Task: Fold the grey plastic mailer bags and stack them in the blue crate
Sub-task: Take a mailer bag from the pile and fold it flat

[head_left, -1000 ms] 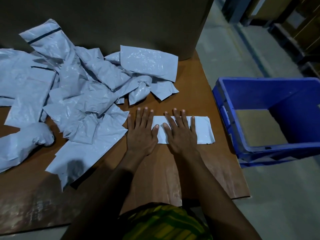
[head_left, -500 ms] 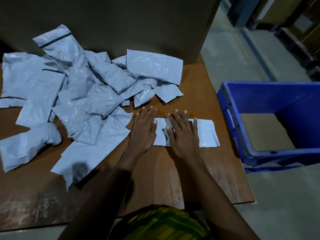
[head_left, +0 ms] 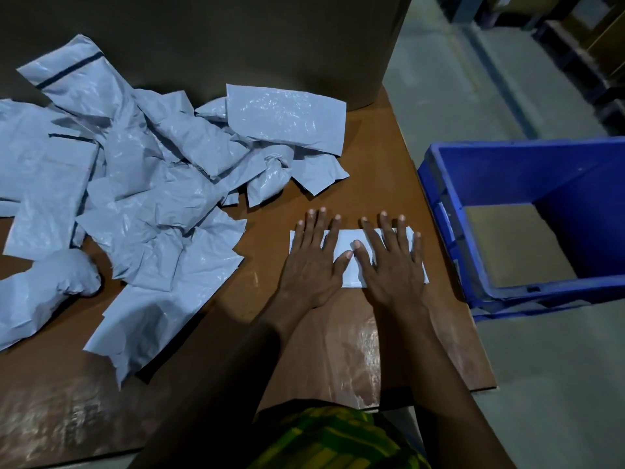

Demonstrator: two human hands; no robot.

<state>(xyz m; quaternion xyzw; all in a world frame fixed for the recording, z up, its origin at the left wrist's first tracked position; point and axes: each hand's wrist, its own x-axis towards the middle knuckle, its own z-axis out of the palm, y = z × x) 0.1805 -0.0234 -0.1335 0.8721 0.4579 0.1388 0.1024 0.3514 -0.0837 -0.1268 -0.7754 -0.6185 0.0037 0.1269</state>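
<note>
A folded grey mailer bag (head_left: 348,245) lies flat on the brown table near its right edge. My left hand (head_left: 313,262) presses palm-down on its left half, fingers spread. My right hand (head_left: 394,262) presses flat on its right half, and the two thumbs nearly touch in the middle. A loose pile of crumpled grey mailer bags (head_left: 142,184) covers the left and back of the table. The blue crate (head_left: 449,225) stands on the floor just right of the table, its brown bottom showing with no bags visible inside.
A large dark cardboard box (head_left: 236,38) stands at the back of the table (head_left: 304,350). Grey concrete floor lies to the right, with shelving or pallets at the far top right. Green-yellow clothing shows at the bottom edge.
Both hands have slid right over the folded bag. The left hand, earlier mostly on bare table beside it, now lies on the bag, which looks shorter than before.
</note>
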